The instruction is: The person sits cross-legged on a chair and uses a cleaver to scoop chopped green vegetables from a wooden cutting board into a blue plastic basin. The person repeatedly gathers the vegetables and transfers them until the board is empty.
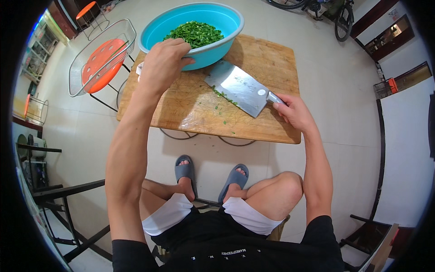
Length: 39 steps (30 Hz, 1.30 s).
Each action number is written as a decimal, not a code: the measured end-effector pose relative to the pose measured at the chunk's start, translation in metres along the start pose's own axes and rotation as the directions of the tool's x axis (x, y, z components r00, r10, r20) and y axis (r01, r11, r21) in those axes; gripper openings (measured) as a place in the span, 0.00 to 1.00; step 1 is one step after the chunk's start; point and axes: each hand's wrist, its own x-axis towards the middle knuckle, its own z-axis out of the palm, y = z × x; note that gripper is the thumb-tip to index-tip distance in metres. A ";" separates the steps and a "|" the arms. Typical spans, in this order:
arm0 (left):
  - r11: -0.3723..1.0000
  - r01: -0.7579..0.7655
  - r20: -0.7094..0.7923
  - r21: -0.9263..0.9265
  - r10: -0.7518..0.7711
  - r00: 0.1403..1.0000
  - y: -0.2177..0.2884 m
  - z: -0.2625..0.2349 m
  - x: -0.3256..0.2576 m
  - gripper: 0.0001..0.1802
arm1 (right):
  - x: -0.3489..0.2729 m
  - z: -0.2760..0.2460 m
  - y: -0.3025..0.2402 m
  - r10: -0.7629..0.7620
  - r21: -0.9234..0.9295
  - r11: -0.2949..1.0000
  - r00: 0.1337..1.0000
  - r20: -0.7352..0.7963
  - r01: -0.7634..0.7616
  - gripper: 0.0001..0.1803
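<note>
Blue basin [217, 20] of chopped greens [195, 33] sits at the far edge of a wooden board [267, 59]. Left hand [164, 61] rests on the basin's near rim, fingers curled together over it. Right hand [295, 111] is clamped on the handle of a cleaver [240, 87]; the blade lies flat on the board, tip toward the basin. Green scraps [225, 97] lie along the blade's near edge. Left of the board: wire basket [93, 54] on an orange stool [102, 68].

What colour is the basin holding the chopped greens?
Light blue. The basin shows best in the head view, with the left hand on its rim.
</note>
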 end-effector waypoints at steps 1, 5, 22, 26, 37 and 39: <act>1.000 -0.008 -0.006 0.004 0.008 1.000 0.000 0.002 0.001 0.13 | -0.006 -0.004 0.003 0.002 0.018 1.000 0.999 -0.050 -0.001 0.18; 0.998 -0.057 -0.023 -0.010 0.057 0.998 -0.001 0.014 0.005 0.14 | -0.022 -0.024 0.019 0.008 0.126 0.992 0.975 -0.221 0.021 0.21; 0.990 -0.139 -0.042 -0.020 0.138 0.989 0.018 0.035 -0.012 0.10 | -0.079 0.070 0.008 0.092 0.127 0.991 0.928 -0.360 -0.049 0.14; 0.989 -0.149 -0.063 -0.023 0.147 0.987 0.025 0.032 -0.020 0.09 | -0.094 0.096 0.002 0.140 0.130 0.987 0.912 -0.386 -0.096 0.15; 0.800 0.534 -0.271 -0.273 -0.597 0.755 0.018 0.007 -0.104 0.20 | -0.118 0.137 0.009 0.220 0.369 0.927 0.893 -0.392 -0.067 0.18; 0.814 0.565 -0.216 -0.137 -0.581 0.785 0.001 0.030 -0.139 0.25 | -0.122 0.144 0.001 0.218 0.394 0.918 0.881 -0.420 -0.039 0.20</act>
